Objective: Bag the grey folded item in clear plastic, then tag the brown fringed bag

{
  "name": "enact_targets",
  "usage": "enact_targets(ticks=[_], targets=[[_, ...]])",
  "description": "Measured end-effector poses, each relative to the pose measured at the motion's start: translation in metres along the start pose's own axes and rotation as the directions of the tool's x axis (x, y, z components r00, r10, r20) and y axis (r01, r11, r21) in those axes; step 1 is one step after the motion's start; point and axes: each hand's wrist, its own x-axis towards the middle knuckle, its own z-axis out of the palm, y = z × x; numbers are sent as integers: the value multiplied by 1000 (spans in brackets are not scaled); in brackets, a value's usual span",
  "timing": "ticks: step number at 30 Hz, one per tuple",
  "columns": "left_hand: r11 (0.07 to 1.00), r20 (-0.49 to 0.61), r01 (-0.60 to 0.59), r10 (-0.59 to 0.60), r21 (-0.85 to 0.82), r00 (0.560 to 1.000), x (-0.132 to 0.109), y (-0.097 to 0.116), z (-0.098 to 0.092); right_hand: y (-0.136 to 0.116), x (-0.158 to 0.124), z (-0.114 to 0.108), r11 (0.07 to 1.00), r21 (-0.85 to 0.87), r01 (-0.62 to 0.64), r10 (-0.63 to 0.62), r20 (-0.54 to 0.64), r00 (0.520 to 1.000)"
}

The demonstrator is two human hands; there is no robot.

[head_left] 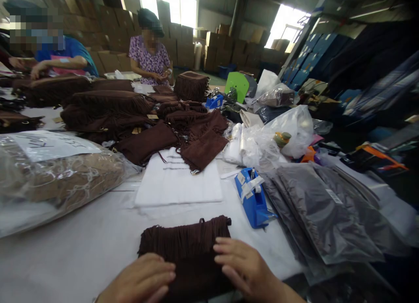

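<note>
A dark brown fringed suede piece [188,242] lies flat on the white table [81,250] right in front of me. My left hand [144,279] rests palm down on its lower left part, fingers together and stretched out. My right hand [244,266] lies flat on its right side, fingers slightly spread. Neither hand grips anything. Beyond it lies a stack of white sheets [178,183], and a blue tape dispenser [253,198] stands to the right.
Piles of brown fringed pieces [108,111] cover the far table. A clear bag of tan material [55,176] lies left. Grey plastic bags [324,211] are stacked right. Two people work at the far side [149,54]. Cardboard boxes line the back.
</note>
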Motion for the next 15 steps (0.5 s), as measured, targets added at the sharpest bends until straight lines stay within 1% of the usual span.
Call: enact_targets(ticks=[1,2,3,4,5,7,8,9,10,12,13,15], targets=[[991,-39,133,-134,-29,990,9,-9,-4,2,11,-6,994,36,-108,109,-51,993],[963,-54,269,-271,-29,961,18,-22,-5,4,23,-9,981,58,-184,189,-88,978],[924,-64,382,-382,-13,922,29,-38,-3,5,36,-8,973,66,-221,226,-98,969],[883,-43,466,-464,50,885,40,-55,3,5,48,-3,973,58,-224,228,-70,971],[846,33,512,-522,150,852,51,-73,10,5,57,6,979,38,-201,202,-7,979],[833,138,501,-539,235,831,71,-103,29,4,65,31,994,-8,-106,106,152,983],[839,193,475,-529,266,826,79,-113,40,5,64,46,998,-32,-50,56,206,977],[851,241,442,-509,283,826,86,-120,49,7,59,62,998,-61,3,10,225,974],[861,290,409,-492,303,821,90,-123,58,11,53,76,994,-95,58,-38,207,978],[877,378,347,-461,333,803,95,-123,70,20,38,100,969,-170,181,-163,118,980],[880,409,326,-454,344,792,95,-121,74,23,32,108,958,-189,218,-208,74,975],[882,451,304,-450,360,771,95,-116,75,25,27,112,961,-169,218,-220,10,976]])
